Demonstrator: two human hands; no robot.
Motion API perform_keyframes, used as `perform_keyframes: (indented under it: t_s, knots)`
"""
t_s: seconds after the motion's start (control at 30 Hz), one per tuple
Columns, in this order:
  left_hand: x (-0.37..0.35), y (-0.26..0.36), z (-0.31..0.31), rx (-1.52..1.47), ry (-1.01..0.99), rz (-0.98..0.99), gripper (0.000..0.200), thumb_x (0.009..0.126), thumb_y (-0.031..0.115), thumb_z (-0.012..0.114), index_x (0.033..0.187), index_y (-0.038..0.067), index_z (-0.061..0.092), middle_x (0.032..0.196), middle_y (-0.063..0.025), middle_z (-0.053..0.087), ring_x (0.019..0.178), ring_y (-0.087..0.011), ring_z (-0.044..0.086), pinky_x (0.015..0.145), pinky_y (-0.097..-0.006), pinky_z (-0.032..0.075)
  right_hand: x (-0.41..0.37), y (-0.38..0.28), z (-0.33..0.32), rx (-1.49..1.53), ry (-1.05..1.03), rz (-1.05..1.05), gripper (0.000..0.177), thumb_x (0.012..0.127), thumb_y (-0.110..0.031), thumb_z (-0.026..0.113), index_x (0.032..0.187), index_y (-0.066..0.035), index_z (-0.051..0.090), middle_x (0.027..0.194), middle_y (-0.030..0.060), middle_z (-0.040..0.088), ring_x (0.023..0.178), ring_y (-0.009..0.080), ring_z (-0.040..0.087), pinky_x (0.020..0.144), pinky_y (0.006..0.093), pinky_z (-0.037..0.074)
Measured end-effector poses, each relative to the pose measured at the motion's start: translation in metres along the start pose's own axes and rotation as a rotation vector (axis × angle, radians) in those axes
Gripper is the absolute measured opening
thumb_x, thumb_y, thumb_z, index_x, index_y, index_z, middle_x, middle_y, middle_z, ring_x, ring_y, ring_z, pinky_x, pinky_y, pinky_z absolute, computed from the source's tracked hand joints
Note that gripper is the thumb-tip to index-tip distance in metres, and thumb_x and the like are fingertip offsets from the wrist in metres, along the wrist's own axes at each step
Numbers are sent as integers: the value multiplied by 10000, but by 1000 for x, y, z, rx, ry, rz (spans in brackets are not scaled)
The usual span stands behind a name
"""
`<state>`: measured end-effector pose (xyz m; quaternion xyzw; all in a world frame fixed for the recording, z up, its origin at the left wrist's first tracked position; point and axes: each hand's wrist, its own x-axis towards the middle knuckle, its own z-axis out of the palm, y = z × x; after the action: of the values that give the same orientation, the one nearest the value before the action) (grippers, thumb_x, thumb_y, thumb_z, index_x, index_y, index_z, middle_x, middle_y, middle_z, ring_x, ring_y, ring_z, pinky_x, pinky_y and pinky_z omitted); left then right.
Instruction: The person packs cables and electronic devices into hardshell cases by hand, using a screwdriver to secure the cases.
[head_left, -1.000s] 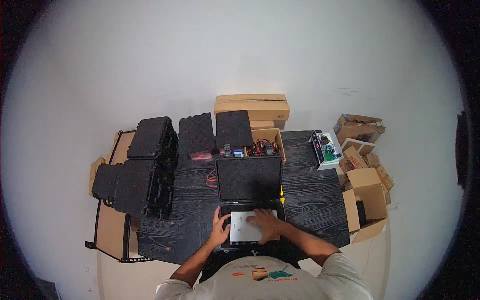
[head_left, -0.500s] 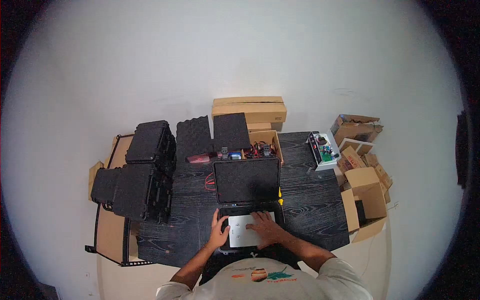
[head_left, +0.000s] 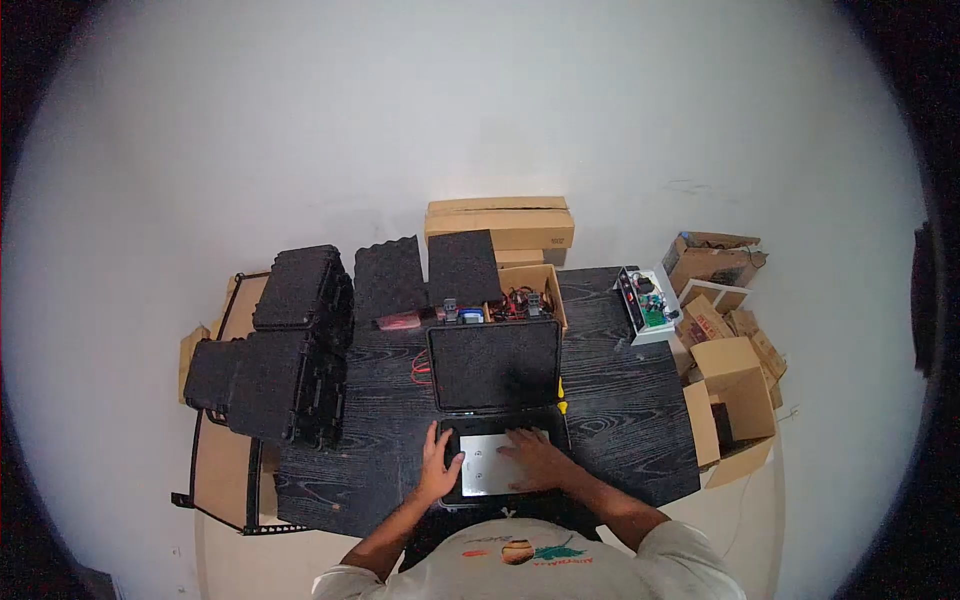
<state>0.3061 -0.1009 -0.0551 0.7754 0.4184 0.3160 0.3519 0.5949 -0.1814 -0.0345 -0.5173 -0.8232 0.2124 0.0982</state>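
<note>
A silver rectangular panel (head_left: 480,480) lies in the lower half of an open black case (head_left: 445,500) at the table's near edge. The case's foam-lined lid (head_left: 495,365) stands raised behind it. My left hand (head_left: 438,468) is at the panel's left side, thumb and fingers apart, near the case's left rim. My right hand (head_left: 535,462) rests over the panel's right part with its fingers spread.
Black hard cases (head_left: 285,370) are stacked on the left. Foam sheets (head_left: 390,278) and a carton of cables (head_left: 545,290) stand behind the lid. A white open device with circuit boards (head_left: 650,305) sits back right, near cardboard boxes (head_left: 735,385).
The panel appears slightly lower and further right in the case. My right hand has shifted a little over it, and my left hand has barely moved.
</note>
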Motion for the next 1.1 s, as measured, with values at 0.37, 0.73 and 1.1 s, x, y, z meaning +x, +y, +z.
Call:
perform_keyframes:
  t_s: [0.37,0.73,1.1]
  knots:
    - [-17,-58,22,-212,58,-358,546,1130,267,441,1580,-36,375,1553,-255,504,1458,-372,470,1219,-390,334,-45,17,47,571,593,442,973,838,-161,771,1632,-32,225,1645,284,293,1537,430,296,1263,500,250]
    - [-2,-51,-2,-258,111,-402,505,1125,196,425,1567,-47,401,1555,-239,511,1451,-309,478,1215,-365,329,-13,13,52,533,531,463,955,864,-186,767,1642,-58,226,1651,276,295,1551,440,271,1280,493,224]
    - [9,-35,-12,-99,114,-398,525,1117,212,431,1580,-31,390,1515,-255,549,1405,-346,532,1187,-380,370,8,18,24,579,541,501,828,870,-166,736,1589,-61,340,1601,286,388,1520,448,346,1264,483,273]
